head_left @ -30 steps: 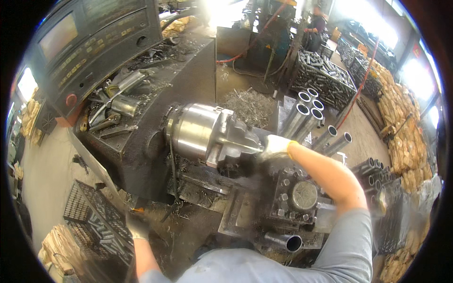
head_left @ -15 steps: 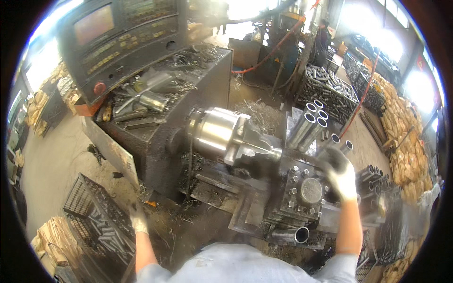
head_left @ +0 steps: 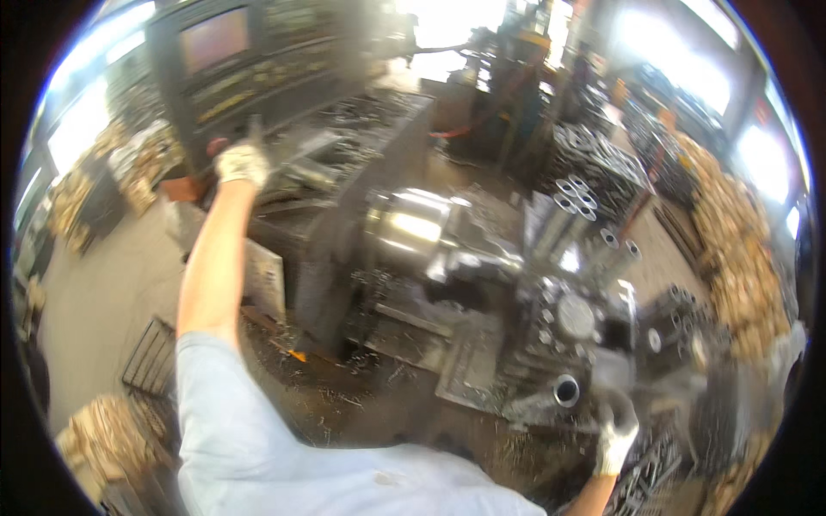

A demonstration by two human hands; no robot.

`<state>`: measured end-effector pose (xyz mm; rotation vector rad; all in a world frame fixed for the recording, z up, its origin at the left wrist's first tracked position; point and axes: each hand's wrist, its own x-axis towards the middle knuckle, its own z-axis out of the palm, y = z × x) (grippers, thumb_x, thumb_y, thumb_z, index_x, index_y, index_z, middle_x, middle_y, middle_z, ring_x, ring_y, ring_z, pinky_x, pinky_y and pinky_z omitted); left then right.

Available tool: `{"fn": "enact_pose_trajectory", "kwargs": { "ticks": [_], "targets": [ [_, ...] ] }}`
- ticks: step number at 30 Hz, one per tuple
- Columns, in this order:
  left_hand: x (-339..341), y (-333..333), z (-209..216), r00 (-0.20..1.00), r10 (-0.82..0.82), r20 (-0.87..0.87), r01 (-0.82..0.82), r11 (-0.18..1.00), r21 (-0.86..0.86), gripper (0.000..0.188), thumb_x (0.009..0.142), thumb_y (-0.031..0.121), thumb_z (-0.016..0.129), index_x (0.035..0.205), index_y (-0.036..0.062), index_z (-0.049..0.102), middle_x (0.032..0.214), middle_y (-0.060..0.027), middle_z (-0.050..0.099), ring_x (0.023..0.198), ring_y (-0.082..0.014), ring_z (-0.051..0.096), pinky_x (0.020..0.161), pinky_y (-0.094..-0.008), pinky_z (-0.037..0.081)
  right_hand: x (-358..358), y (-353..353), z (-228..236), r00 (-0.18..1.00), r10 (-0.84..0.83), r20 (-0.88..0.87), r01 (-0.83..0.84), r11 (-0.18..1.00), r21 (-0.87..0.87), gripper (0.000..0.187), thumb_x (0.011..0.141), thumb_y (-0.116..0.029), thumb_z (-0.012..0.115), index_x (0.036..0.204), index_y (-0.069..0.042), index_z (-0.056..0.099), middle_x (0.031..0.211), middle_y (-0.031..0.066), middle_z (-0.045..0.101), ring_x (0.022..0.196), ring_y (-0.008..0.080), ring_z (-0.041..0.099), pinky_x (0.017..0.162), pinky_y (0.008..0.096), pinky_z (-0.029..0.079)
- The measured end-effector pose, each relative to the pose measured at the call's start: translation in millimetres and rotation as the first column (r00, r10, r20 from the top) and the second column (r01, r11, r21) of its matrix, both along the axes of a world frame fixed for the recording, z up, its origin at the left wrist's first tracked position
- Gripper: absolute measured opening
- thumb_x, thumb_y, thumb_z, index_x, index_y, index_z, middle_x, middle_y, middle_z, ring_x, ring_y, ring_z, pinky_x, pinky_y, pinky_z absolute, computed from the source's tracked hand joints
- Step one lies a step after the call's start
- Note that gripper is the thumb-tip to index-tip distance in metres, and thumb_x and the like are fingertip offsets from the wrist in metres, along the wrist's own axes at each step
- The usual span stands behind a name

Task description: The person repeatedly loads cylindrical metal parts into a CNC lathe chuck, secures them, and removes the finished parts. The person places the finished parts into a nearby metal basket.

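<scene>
My left hand (head_left: 243, 163) is just beside the red button (head_left: 218, 147) on the control panel (head_left: 267, 69), my right hand (head_left: 617, 430) is nearer the tube (head_left: 538, 402), just off its open end, long axis roughly left-right, and from here it's too blurry to tell if either's spread or gripping.

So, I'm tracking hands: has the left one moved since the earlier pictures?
Yes: the left hand has moved up toward the red button on the control panel.

head | worn left fisheye | looks down and forward | lathe (head_left: 415, 227) close below
</scene>
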<state>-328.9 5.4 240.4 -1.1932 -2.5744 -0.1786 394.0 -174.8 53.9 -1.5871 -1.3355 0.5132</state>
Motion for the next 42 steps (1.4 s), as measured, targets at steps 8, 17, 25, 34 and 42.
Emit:
{"fn": "enact_pose_trajectory", "kwargs": {
  "ticks": [8,17,25,34,42],
  "targets": [
    [203.8,-183.1,-150.9,0.746,-0.643,-0.172,0.55,0.45,0.703,0.028,0.095,-0.003,0.067,0.123,-0.0068,0.07,0.104,-0.0257,0.077,0.1,-0.036,0.078,0.086,-0.0406,0.062,12.2,-16.4,-20.2,0.99,0.098,-0.101,-0.12,0.963,-0.242,0.043,0.086,-0.01,0.076,0.127,0.005,0.074,0.109,0.0114,0.08,0.094,0.0153,0.073,0.09,0.0306,0.057],
    [362.3,-416.3,-361.5,0.433,0.135,0.891,0.313,0.905,-0.289,0.046,0.101,0.044,0.06,0.132,0.013,0.073,0.131,-0.021,0.074,0.125,-0.0402,0.069,0.106,-0.0475,0.053,-28.3,37.6,-55.2,0.846,0.533,-0.003,-0.505,0.8,-0.323,0.058,0.075,-0.013,0.086,0.128,0.0,0.067,0.104,0.0105,0.08,0.094,0.0166,0.073,0.084,0.0329,0.058],
    [385.5,-598.9,-377.9,0.5,0.214,0.84,-0.122,0.977,-0.176,0.053,0.101,0.048,0.062,0.139,0.0104,0.067,0.132,-0.0199,0.074,0.123,-0.0395,0.07,0.104,-0.0485,0.056,-168.5,-52.8,-83.8,0.428,0.896,-0.116,-0.894,0.402,-0.197,0.018,0.081,0.003,0.077,0.098,-0.001,0.075,0.095,0.007,0.081,0.087,0.0145,0.075,0.085,0.0308,0.06],
    [504.3,-896.8,-383.9,0.022,0.601,0.799,-0.916,0.333,-0.225,0.049,0.099,0.047,0.063,0.132,0.0117,0.071,0.127,-0.0203,0.075,0.121,-0.0388,0.071,0.102,-0.0474,0.056,-370.2,-382.9,-121.2,-0.698,0.707,0.113,-0.691,-0.624,-0.365,0.046,0.075,-0.035,0.092,0.106,-0.005,0.077,0.096,0.0203,0.08,0.092,0.0322,0.08,0.082,0.041,0.061],
    [691.3,-942.3,-456.1,-0.011,0.164,0.986,-0.502,-0.854,0.137,0.036,0.1,0.035,0.073,0.12,0.0057,0.076,0.1,-0.0135,0.08,0.089,-0.0255,0.077,0.084,-0.0395,0.06,-410.1,-671.6,-76.7,-0.99,-0.109,0.092,0.094,-0.984,-0.153,0.041,0.08,-0.035,0.09,0.109,-0.011,0.076,0.097,0.0151,0.079,0.092,0.0316,0.079,0.083,0.0405,0.062]
  ]
}}
